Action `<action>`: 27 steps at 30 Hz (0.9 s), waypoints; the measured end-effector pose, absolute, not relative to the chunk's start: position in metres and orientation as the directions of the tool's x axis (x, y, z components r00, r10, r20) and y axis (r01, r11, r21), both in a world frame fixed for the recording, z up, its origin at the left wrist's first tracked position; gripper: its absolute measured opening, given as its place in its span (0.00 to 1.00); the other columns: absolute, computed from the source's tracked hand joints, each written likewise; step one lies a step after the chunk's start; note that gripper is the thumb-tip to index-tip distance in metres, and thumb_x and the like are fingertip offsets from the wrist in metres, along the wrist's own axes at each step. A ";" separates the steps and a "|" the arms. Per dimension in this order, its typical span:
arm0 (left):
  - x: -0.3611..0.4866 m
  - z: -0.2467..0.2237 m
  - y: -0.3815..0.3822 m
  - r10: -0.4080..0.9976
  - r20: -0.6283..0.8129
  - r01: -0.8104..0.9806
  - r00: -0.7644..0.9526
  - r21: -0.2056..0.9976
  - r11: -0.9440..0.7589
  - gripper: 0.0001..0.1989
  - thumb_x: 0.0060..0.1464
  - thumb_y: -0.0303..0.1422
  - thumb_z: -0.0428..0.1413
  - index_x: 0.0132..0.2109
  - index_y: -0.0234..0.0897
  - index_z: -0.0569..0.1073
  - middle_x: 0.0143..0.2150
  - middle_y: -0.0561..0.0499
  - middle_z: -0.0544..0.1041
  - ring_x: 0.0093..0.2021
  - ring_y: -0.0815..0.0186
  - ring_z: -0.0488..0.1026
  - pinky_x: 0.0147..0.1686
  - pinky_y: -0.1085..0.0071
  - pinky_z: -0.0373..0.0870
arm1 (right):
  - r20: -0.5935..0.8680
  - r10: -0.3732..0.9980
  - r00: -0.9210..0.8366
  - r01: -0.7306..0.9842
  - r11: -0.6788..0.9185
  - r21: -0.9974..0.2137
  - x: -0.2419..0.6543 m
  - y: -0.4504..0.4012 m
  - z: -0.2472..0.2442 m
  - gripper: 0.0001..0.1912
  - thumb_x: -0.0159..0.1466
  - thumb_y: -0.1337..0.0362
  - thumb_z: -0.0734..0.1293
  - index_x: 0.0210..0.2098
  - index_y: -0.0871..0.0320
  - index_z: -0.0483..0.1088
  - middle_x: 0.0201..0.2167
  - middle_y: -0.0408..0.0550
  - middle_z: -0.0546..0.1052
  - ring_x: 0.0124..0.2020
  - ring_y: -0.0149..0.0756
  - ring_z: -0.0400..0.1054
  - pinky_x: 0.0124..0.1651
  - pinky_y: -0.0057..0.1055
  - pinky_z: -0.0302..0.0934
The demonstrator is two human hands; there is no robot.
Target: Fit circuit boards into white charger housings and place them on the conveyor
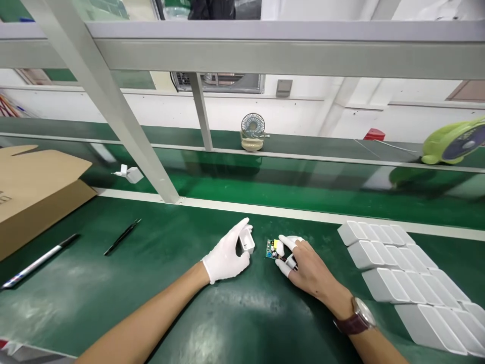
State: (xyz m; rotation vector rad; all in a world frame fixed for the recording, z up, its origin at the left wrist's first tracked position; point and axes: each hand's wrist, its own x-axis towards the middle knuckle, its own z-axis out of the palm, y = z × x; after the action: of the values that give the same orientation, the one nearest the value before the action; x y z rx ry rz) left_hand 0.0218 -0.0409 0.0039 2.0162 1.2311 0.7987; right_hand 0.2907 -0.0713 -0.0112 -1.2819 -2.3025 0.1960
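My left hand [227,255], in a white glove, is closed around a small white plastic housing [247,239] whose open side faces up and to the right. A short gap to the right, my right hand [303,260], with white finger cots on some fingers, grips a small circuit board [270,249] between thumb and fingers. The board carries a yellow block and other small parts, and its right end is partly hidden by the fingers. Both hands are just over the green tabletop [227,318].
Rows of white plastic housings [401,273] stand at the right. A black pen [122,237], a marker [38,263] and a cardboard box [41,192] lie at the left. White plug pieces [131,174] are past the table strip. A grey post [125,121] slants at the left; a small fan [252,131] stands behind.
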 end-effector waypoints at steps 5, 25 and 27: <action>0.021 0.005 -0.040 0.969 0.054 0.662 0.242 0.721 -0.205 0.57 0.42 0.40 0.69 0.72 0.46 0.47 0.62 0.45 0.71 0.64 0.45 0.65 0.63 0.47 0.61 | 0.351 0.817 -0.458 0.749 0.567 -0.342 0.295 -0.072 -0.014 0.29 0.68 0.61 0.64 0.67 0.59 0.56 0.55 0.60 0.73 0.62 0.53 0.63 0.60 0.54 0.64; 0.022 -0.001 -0.045 0.804 0.398 0.474 0.441 0.658 -0.586 0.32 0.48 0.24 0.60 0.60 0.42 0.64 0.57 0.45 0.71 0.57 0.58 0.72 0.58 0.62 0.71 | 0.629 0.711 -0.314 0.507 0.686 -0.522 0.273 -0.092 0.004 0.36 0.63 0.74 0.69 0.67 0.51 0.57 0.57 0.60 0.67 0.42 0.41 0.73 0.38 0.37 0.74; 0.021 -0.001 -0.045 0.782 0.397 0.468 0.481 0.637 -0.612 0.34 0.48 0.23 0.59 0.62 0.43 0.63 0.58 0.44 0.70 0.58 0.58 0.71 0.58 0.61 0.71 | 0.671 0.662 -0.334 0.524 0.722 -0.452 0.270 -0.093 0.006 0.38 0.62 0.76 0.70 0.67 0.52 0.57 0.57 0.60 0.68 0.52 0.47 0.70 0.45 0.42 0.74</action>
State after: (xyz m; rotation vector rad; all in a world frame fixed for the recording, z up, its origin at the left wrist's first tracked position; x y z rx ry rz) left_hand 0.0214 -0.0452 -0.0006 2.2844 1.0367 0.9450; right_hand 0.2698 -0.0932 0.0064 -0.9030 -2.0129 0.1920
